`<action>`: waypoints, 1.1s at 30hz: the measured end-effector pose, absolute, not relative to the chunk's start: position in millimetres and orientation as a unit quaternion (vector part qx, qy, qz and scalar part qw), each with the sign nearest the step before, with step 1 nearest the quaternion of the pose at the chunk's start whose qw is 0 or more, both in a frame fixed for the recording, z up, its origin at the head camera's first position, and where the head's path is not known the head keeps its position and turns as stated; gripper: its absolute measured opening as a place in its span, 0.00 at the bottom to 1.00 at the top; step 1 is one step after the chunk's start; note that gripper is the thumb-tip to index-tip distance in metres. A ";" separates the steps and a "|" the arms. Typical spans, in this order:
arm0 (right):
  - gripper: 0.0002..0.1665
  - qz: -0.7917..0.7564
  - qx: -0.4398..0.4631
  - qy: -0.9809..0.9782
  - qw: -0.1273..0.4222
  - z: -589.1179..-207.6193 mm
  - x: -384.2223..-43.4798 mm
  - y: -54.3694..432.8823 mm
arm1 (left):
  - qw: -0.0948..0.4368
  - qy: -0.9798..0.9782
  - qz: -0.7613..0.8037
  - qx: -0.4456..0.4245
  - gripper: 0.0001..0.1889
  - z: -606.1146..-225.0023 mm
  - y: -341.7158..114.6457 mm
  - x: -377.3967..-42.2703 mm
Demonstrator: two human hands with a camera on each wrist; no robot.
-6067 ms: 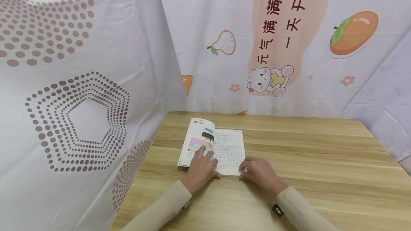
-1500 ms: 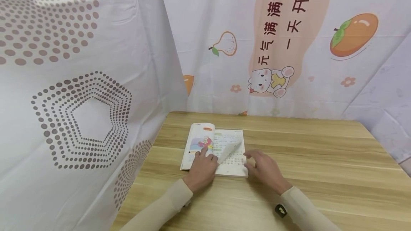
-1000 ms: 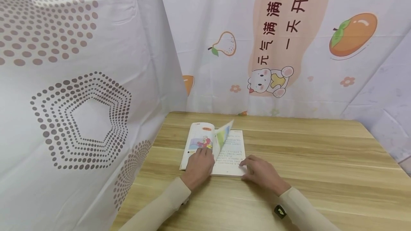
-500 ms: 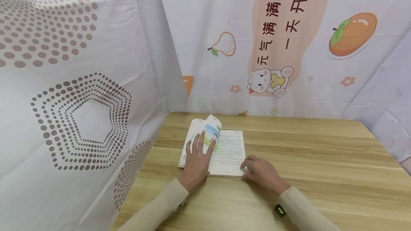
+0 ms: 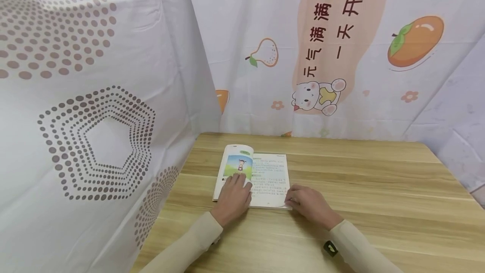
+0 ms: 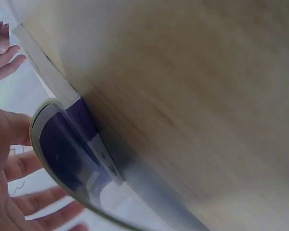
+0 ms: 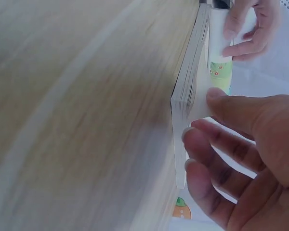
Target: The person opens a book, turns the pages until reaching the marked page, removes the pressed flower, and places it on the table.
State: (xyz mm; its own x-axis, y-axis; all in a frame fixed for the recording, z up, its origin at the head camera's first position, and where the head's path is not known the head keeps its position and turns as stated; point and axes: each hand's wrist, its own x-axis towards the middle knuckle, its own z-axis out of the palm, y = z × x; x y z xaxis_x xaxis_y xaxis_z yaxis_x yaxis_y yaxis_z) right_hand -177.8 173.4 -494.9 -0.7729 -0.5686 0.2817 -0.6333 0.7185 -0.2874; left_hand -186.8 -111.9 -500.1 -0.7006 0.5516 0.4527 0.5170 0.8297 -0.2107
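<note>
An open book (image 5: 267,180) lies on the table, with a picture of a child on the curved left page and rows of print on the right one. Across the lower part of the left page rests my left hand (image 5: 233,197), fingers spread loosely. In the left wrist view the bent dark cover (image 6: 67,154) shows beside that hand's fingers. My right hand (image 5: 310,206) is at the lower right corner of the book. The right wrist view has its thumb and forefinger pinching a page corner (image 7: 200,107), which lifts slightly off the stack of pages.
The book lies on a wood-grain table (image 5: 360,180). A white curtain (image 5: 242,117) printed with fruit and lettering hangs behind, and a dotted one (image 5: 170,96) stands close on the left. A small dark object (image 5: 330,248) is at the right sleeve.
A page has turned over to the left, bringing up the picture of the child. My left hand has settled down on it. The right hand's fingers have closed on the corner of the right page.
</note>
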 end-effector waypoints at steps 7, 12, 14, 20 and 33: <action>0.04 0.159 0.312 -0.931 0.101 -492.1 -174.5 172.2 | 0.255 -0.909 0.035 -0.329 0.04 -501.3 -106.8 -186.2; 0.03 0.146 0.301 -0.937 0.106 -493.6 -174.2 170.4 | 0.244 -0.908 0.022 -0.340 0.03 -501.1 -104.9 -183.3; 0.03 0.146 0.299 -0.937 0.110 -493.8 -174.3 170.1 | 0.236 -0.911 0.011 -0.338 0.06 -500.5 -104.1 -182.0; 0.05 0.156 0.310 -0.928 0.133 -491.3 -174.5 170.4 | 0.203 -0.923 0.013 -0.325 0.28 -498.5 -101.1 -179.7; 0.10 0.225 0.302 -0.907 0.185 -489.2 -176.5 171.9 | 0.245 -0.908 0.000 -0.339 0.13 -501.3 -99.8 -181.7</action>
